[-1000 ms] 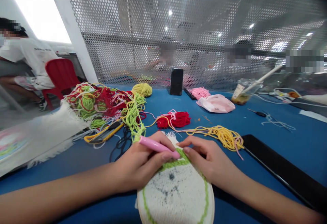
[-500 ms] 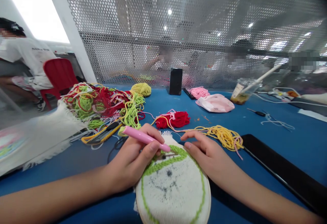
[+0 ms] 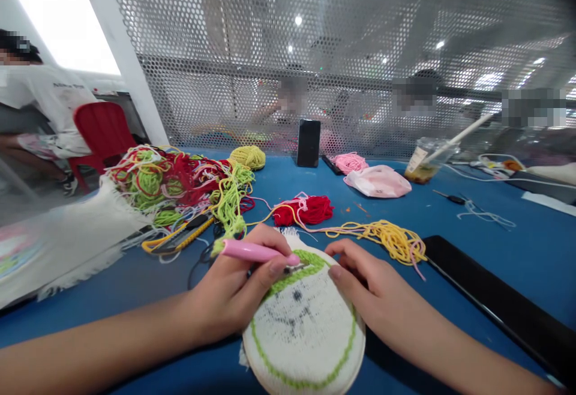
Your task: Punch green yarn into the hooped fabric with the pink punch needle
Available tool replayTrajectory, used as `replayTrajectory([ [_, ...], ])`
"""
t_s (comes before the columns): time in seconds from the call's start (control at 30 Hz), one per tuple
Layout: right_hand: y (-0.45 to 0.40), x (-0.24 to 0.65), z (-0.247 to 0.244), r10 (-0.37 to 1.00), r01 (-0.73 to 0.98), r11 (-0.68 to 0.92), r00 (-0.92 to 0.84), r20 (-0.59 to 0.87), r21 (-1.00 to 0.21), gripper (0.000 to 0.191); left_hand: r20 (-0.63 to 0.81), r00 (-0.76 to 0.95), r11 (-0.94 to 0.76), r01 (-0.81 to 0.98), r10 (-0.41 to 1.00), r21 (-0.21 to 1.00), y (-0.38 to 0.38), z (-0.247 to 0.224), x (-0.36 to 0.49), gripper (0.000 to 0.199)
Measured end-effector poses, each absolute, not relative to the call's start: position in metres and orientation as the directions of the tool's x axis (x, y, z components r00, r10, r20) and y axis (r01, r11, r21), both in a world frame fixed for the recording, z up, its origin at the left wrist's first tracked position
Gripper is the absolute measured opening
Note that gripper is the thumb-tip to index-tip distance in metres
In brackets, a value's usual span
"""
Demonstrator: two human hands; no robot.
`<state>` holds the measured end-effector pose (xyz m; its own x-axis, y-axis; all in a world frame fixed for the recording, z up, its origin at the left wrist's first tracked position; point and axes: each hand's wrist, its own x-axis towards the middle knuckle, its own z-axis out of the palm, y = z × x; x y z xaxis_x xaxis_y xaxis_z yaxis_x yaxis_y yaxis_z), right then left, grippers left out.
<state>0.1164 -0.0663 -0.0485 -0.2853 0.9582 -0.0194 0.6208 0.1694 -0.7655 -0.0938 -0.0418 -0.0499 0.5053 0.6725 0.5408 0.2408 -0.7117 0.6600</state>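
My left hand (image 3: 238,284) is closed round a pink punch needle (image 3: 256,252), whose metal tip lies against the cloth. Light green yarn (image 3: 225,242) runs out of the handle's back end. Under it is a round embroidery hoop (image 3: 360,353) with white cloth (image 3: 315,329) stretched over it. Green yarn stitches form an outline and a thicker band near the top, and dark marks are drawn in the middle. At the hoop's right edge, my right hand (image 3: 364,281) grips with its thumb on top; the other fingers are partly hidden.
A tangled yarn heap (image 3: 175,182) and a yellow-black utility knife (image 3: 180,236) lie at left. Red yarn (image 3: 310,210) and yellow yarn (image 3: 396,240) lie beyond the hoop. A phone (image 3: 308,143) stands by the mesh screen; a cup (image 3: 420,164) holds a straw. A seated person (image 3: 49,101) is at far left.
The hoop's near edge has come up, showing more of the lower green outline. The punch needle has dipped and lies flatter, and my right hand has shifted slightly along the hoop's edge.
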Motion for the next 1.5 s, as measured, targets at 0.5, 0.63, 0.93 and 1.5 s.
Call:
replayTrajectory([
  [0.5, -0.062, 0.115, -0.056, 0.972, 0.493, 0.161, -0.231, 0.05, -0.855, 0.021, 0.478, 0.46, -0.599, 0.159, 0.748, 0.785, -0.042, -0.06, -0.098, 0.022],
  [0.63, -0.061, 0.114, -0.056, 0.968, 0.454, 0.144, -0.248, 0.031, -0.879, 0.022, 0.485, 0.482, -0.627, 0.186, 0.729, 0.757, -0.042, -0.057, -0.097, 0.021],
  [0.93, -0.066, 0.114, -0.053, 0.967, 0.429, 0.168, -0.247, 0.064, -0.888, 0.019, 0.563, 0.573, -0.756, 0.163, 0.596, 0.634, -0.04, -0.053, -0.092, 0.021],
  [1.5, -0.063, 0.11, -0.059, 0.979, 0.418, 0.15, -0.191, 0.074, -0.896, 0.02, 0.416, 0.393, -0.523, 0.221, 0.82, 0.823, -0.041, -0.049, -0.091, 0.017],
])
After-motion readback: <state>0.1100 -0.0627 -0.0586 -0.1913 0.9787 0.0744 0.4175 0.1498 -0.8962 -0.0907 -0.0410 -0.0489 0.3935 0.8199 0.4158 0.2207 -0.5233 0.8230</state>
